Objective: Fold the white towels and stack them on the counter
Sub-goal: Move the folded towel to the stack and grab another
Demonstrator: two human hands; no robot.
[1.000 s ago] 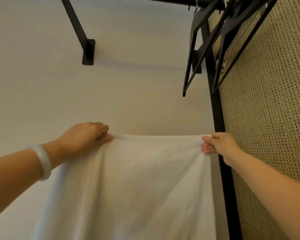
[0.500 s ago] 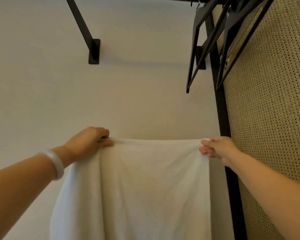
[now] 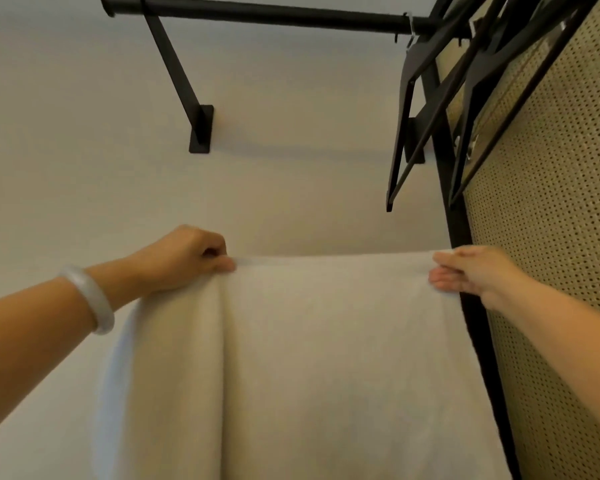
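Note:
A white towel (image 3: pixel 319 368) hangs spread out in front of me, held up by its top edge. My left hand (image 3: pixel 184 256) pinches the top edge near the left corner, with some cloth draping past it to the left. At the top right corner, my right hand (image 3: pixel 468 270) grips the same edge. The top edge runs almost level between the two hands. The towel's lower part runs out of the frame at the bottom, and the counter is not in view.
A black clothes rail (image 3: pixel 274 12) on a wall bracket (image 3: pixel 200 129) runs overhead. Several black hangers (image 3: pixel 430 109) hang at its right end. A woven cane panel (image 3: pixel 551 237) in a black frame stands close on the right. The plain wall (image 3: pixel 66 150) is behind the towel.
The view has tilted up, showing more of the rail. Both hands still hold the towel's top edge, slightly lower in the frame than before.

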